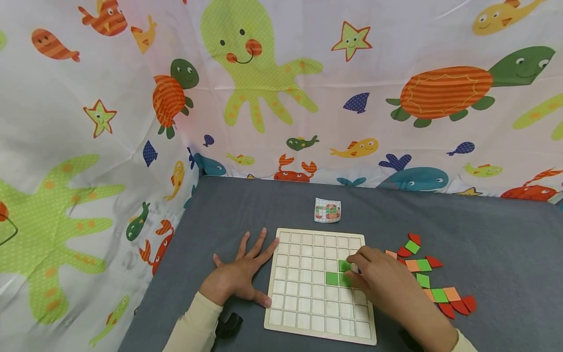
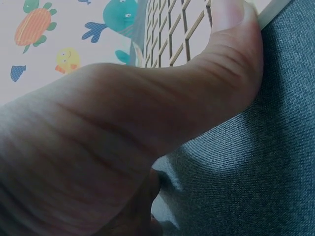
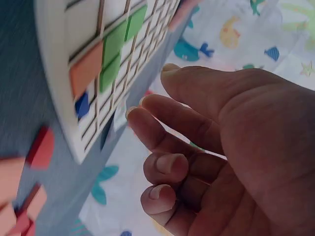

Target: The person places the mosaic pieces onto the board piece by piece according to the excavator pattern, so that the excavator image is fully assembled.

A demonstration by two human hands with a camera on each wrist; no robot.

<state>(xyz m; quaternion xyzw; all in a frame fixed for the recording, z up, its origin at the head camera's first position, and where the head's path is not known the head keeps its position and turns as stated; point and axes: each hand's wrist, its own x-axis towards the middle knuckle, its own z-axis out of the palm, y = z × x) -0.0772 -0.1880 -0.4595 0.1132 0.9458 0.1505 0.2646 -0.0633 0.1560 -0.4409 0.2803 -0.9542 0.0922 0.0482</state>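
A pale wooden grid board [image 1: 303, 293] lies on the grey table. Fingers spread, my left hand [image 1: 239, 276] rests at its left edge; the left wrist view shows the thumb [image 2: 234, 59] against the rim. Over the board's right side hovers my right hand [image 1: 382, 281], fingers loosely bent, with a gap between thumb and fingertips and nothing in it. Near those fingertips, green square tiles [image 1: 332, 278] sit in the grid cells. In the right wrist view, an orange square tile [image 3: 86, 76] and a small blue piece [image 3: 82, 105] are also on the board.
A small printed pattern card [image 1: 327, 210] lies behind the board. Loose red rounded pieces [image 1: 468, 303], orange squares [image 1: 451, 294] and green squares [image 1: 439, 295] are scattered to the right, partly behind my right hand. A sea-animal curtain [image 1: 290, 98] borders the table's back and left.
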